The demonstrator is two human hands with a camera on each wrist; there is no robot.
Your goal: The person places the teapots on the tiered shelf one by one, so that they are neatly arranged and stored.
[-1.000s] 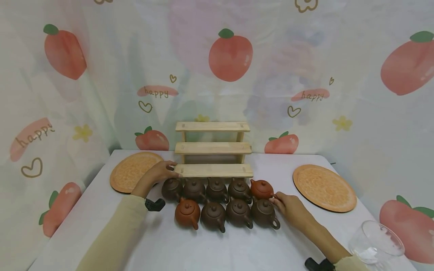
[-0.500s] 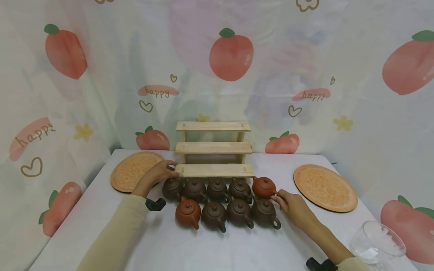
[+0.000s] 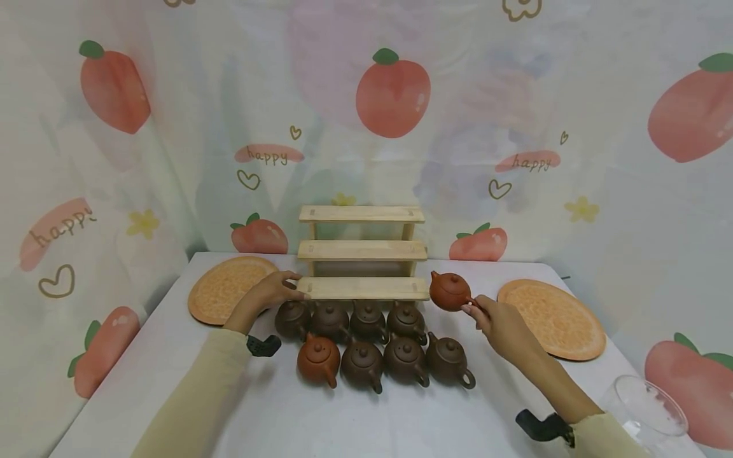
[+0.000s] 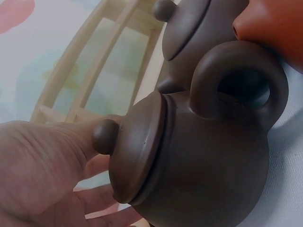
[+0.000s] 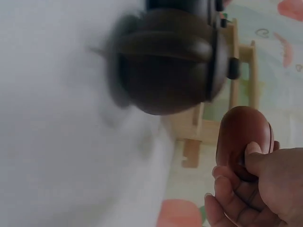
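Note:
My right hand (image 3: 506, 327) pinches the handle of a reddish-brown clay teapot (image 3: 449, 292), raised beside the right end of the lowest shelf. In the right wrist view the thumb presses on the handle of this teapot (image 5: 244, 132). My left hand (image 3: 269, 292) grips the left end of the three-step wooden display rack (image 3: 363, 289) at its lowest shelf. Its fingertips are partly hidden in the left wrist view, behind a dark brown teapot (image 4: 208, 165). Several dark teapots (image 3: 362, 364) and another reddish one (image 3: 317, 359) stand in two rows before the rack.
A round orange-patterned mat (image 3: 229, 289) lies on the left of the white table (image 3: 378, 426), and a similar mat (image 3: 558, 318) on the right. A clear glass bowl (image 3: 644, 407) stands near the right front edge. A fruit-printed cloth (image 3: 389, 165) hangs behind.
My right hand has lifted the reddish teapot from the right end of the back row, up and slightly right. The left hand has stayed at the rack.

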